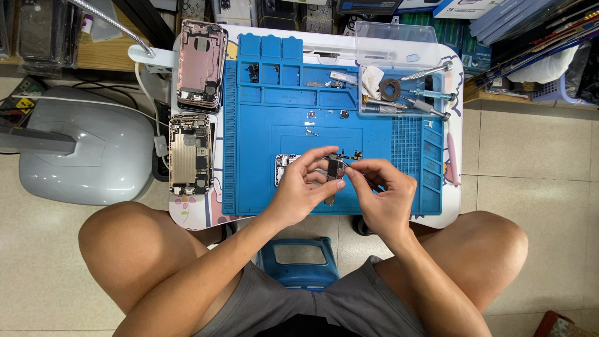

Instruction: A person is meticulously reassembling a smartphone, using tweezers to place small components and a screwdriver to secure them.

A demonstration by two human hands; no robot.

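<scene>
At far left, two opened phone housings lie beside the blue work mat. Over the mat's near centre, left hand pinches a small circuit board between thumb and fingertips. Right hand meets it, fingers pressed together on the board's right edge. Far right: screwdrivers in a clear tray.

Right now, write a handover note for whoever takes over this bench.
Left hand: pinching a small phone circuit board above the blue repair mat.
Right hand: fingertips on the same board's right edge.
Under the hands: an opened phone part on the mat.
Left of the mat: two opened phone housings, stripped to their insides.
Screwdrivers in the clear tray, top right; loose small parts on the mat.
Nothing reassembled yet.
</scene>
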